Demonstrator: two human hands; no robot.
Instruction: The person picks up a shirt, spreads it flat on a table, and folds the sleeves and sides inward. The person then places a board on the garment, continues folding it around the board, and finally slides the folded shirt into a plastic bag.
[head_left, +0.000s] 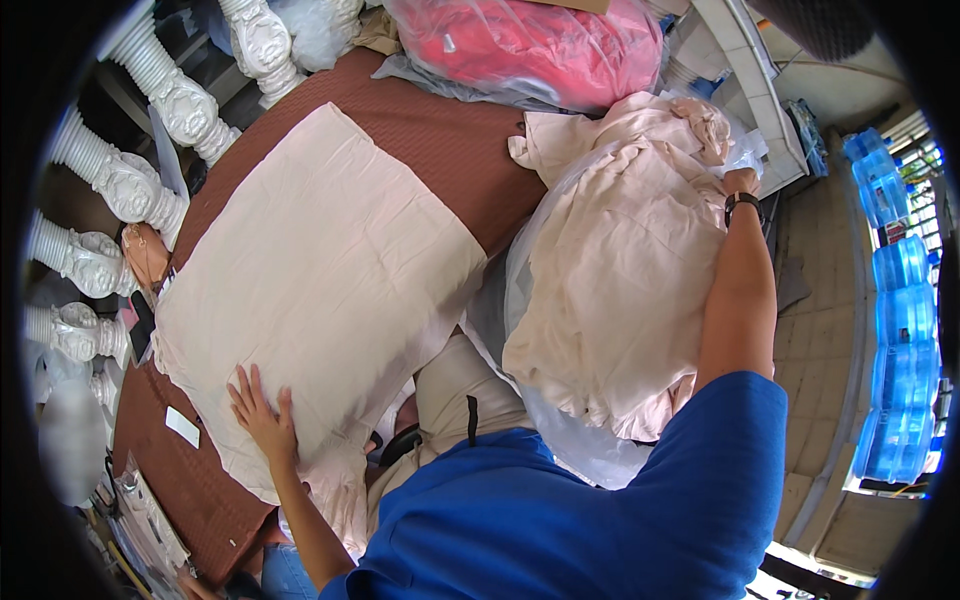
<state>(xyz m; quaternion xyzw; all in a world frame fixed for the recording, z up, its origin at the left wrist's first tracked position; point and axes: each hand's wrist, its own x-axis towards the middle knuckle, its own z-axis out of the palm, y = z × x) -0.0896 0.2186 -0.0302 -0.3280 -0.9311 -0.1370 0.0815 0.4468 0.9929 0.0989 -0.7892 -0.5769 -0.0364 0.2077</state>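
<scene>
A large pale pink cloth [320, 260] lies spread over the table and hangs down at its near edge. My left hand [264, 420] rests flat on its near left part, fingers spread. To the right, a bulky heap of the same pale fabric [620, 270] sits in a clear plastic bag [590, 448]. My right hand [742, 182] is closed at the heap's far right side, where whitish plastic [747, 152] sticks out past the fist. The fingertips are mostly hidden there. A dark band circles my right wrist.
The table has a brown textured cover [430, 130]. A white card [183, 427] lies on it, left of my hand. Beyond stands a pink bundle in clear plastic [530, 45]. White ornate balusters [135, 185] line the left; blue water jugs [900, 350] stack at right.
</scene>
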